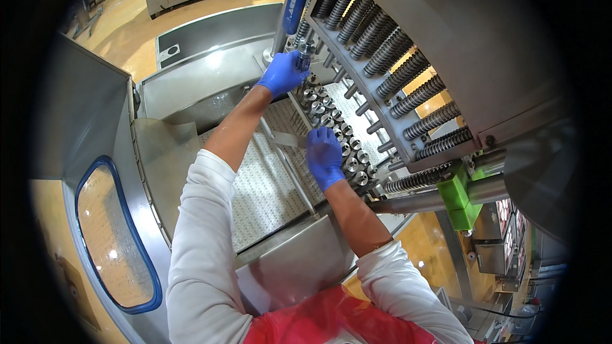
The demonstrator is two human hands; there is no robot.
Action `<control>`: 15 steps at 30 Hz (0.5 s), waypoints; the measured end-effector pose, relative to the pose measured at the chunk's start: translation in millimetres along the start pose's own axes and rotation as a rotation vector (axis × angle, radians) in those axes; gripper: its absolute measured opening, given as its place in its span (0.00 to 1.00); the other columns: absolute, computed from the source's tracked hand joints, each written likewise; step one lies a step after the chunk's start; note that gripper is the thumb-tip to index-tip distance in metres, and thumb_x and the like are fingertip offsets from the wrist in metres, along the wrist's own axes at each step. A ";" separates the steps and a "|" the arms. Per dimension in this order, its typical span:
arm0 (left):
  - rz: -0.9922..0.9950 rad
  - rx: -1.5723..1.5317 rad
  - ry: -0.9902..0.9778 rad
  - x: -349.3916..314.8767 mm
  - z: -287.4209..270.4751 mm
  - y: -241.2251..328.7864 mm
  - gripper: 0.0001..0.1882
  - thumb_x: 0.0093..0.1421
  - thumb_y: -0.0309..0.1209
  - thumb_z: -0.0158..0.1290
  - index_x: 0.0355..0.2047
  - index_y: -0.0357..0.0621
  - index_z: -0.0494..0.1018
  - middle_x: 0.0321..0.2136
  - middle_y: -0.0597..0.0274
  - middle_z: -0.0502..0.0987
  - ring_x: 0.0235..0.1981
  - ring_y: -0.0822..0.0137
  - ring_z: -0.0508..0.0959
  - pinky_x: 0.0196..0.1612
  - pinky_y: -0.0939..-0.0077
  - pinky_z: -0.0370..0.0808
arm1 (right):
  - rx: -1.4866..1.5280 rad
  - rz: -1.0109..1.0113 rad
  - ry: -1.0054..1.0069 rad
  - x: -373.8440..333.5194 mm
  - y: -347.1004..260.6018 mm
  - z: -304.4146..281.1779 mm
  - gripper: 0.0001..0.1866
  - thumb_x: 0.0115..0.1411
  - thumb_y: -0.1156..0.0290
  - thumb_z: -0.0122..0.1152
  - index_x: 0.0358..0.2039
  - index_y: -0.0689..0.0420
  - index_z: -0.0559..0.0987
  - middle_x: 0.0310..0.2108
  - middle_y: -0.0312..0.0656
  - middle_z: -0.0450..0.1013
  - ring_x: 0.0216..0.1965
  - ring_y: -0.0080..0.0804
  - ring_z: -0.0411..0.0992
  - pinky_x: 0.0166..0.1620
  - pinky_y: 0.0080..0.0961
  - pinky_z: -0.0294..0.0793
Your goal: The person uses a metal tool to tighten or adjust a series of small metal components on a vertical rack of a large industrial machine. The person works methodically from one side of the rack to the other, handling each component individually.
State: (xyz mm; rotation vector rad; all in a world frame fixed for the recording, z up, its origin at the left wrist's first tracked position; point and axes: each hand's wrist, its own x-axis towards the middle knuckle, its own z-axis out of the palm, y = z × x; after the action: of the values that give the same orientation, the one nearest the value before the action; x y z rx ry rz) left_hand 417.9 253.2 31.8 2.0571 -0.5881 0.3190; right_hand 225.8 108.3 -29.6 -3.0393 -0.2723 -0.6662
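silver, round-topped metal cylinders point(327, 120) clustered at the centre of the frame.
the blue-gloved left hand point(281, 75), above centre, has its fingers wrapped round a shiny cylindrical metal fitting point(305, 50), just below a long blue handle point(298, 1); the blue-gloved right hand point(324, 154), at the centre, is curled at the left edge of the cluster, beside a flat grey metal strip point(290, 139), and i cannot tell whether it grips anything. a pale, patterned flat bed point(255, 194) spreads left of and below centre; dark coiled metal springs point(390, 52) line the upper right.
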 end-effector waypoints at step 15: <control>-0.055 -0.073 0.004 -2.9 -9.2 -0.1 0.17 0.52 0.33 0.69 0.39 0.38 0.81 0.32 0.50 0.84 0.34 0.61 0.85 0.41 0.67 0.80 | 0.035 0.010 -0.006 1.6 2.5 3.6 0.05 0.56 0.72 0.57 0.33 0.58 0.76 0.35 0.46 0.72 0.41 0.45 0.73 0.41 0.38 0.78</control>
State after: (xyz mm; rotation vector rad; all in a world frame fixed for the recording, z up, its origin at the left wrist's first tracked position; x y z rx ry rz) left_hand 415.6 261.9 35.3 1.9976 -0.5319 0.2659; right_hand 229.2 106.3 -32.1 -3.0073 -0.2658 -0.6454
